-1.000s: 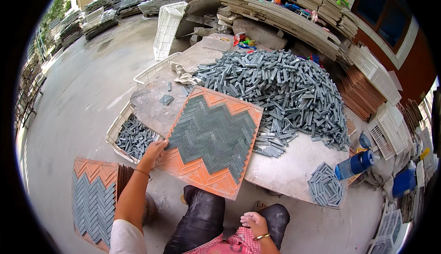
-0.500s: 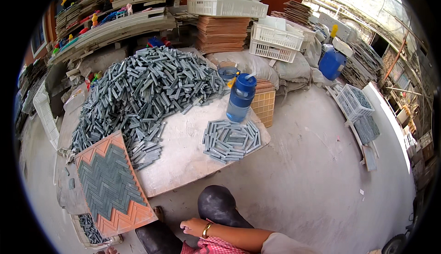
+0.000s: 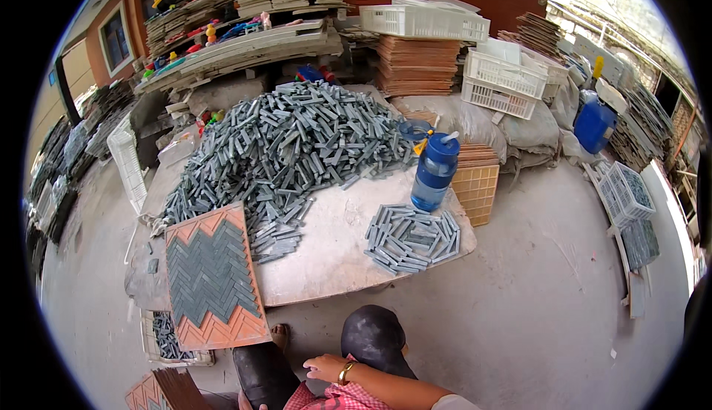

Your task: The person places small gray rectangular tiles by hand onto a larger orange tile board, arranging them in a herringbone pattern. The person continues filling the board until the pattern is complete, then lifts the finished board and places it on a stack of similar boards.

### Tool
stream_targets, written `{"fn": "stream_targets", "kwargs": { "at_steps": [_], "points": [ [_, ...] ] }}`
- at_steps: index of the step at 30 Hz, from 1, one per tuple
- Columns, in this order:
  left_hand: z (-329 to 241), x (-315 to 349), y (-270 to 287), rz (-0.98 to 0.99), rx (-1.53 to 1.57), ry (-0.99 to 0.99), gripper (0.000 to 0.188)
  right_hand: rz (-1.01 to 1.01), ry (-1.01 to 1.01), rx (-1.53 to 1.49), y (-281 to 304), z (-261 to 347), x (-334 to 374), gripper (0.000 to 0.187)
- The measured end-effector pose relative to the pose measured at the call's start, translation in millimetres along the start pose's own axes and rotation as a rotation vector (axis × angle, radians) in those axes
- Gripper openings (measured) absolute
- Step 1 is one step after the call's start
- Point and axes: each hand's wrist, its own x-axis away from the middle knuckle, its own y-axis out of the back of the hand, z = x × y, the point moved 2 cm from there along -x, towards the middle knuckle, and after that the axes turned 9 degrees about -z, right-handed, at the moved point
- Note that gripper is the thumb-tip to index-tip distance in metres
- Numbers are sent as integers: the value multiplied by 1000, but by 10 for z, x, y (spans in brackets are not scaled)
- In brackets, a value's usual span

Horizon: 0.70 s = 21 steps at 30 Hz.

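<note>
My right hand, with a gold bangle at the wrist, rests over my lap. Its fingers curl loosely, and nothing shows in them. At the lower edge only a little of my left hand is in view, beside a stack of orange boards; its fingers are mostly cut off. An orange herringbone mould board slants between the table edge and my thigh. Grey strip tiles fill its middle, while grooves at the top and bottom are bare. On the table lies a big heap of grey strip tiles.
A blue water bottle stands on the table by a smaller ring of strip tiles. Below the board is a white crate of tiles. White baskets and stacked orange boards are behind. Another crate stands right.
The view has swung left, so the scene sits further right. The stack of orange boards has come into view at the lower left. My right hand stays over my lap.
</note>
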Motion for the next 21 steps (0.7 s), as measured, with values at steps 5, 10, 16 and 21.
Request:
{"fn": "stream_targets", "kwargs": {
  "at_steps": [5,10,16,21],
  "points": [
    [-271,510,323,42,70,130,82,204,-245,-117,221,146,124,27],
    [18,983,117,-38,137,-368,43,111,221,-32,291,893,339,28],
    [-131,891,126,131,467,-419,38,628,199,-170,81,993,911,44],
    [-125,735,-41,12,377,-449,33,515,-187,-340,516,1131,1276,36]
  ]
}}
